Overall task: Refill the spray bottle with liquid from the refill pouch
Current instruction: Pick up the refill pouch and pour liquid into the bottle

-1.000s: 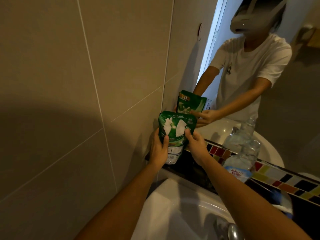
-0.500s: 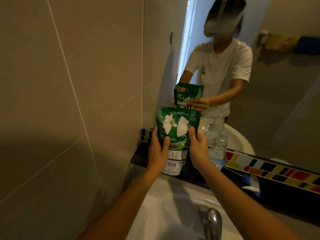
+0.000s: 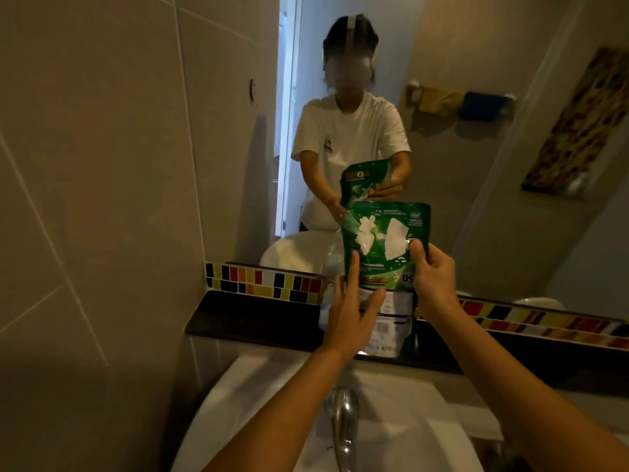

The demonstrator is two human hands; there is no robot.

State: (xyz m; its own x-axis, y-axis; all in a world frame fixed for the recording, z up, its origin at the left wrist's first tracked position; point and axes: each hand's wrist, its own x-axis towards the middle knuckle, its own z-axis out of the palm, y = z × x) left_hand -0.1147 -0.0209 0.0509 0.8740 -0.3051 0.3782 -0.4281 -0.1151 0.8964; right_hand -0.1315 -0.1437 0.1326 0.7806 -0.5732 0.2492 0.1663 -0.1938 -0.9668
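A green refill pouch (image 3: 386, 240) with white pictures on its front is held upright over the dark ledge (image 3: 245, 318), in front of the mirror. My left hand (image 3: 352, 304) grips its lower left edge, index finger pointing up along the side. My right hand (image 3: 434, 272) pinches its right edge, thumb on the front. The pouch top looks sealed. A sliver of the clear bottle (image 3: 325, 303) shows just left of my left hand; the rest is hidden behind hand and pouch.
A white sink basin (image 3: 265, 396) lies below my arms, with a chrome faucet (image 3: 343, 427) at its middle. A coloured mosaic strip (image 3: 265, 279) runs under the mirror (image 3: 476, 199). A tiled wall (image 3: 102, 199) closes the left side.
Both hands have carried the pouch up off the ledge corner and rightward, now in front of the bottle and above the faucet. My view has swung to face the mirror.
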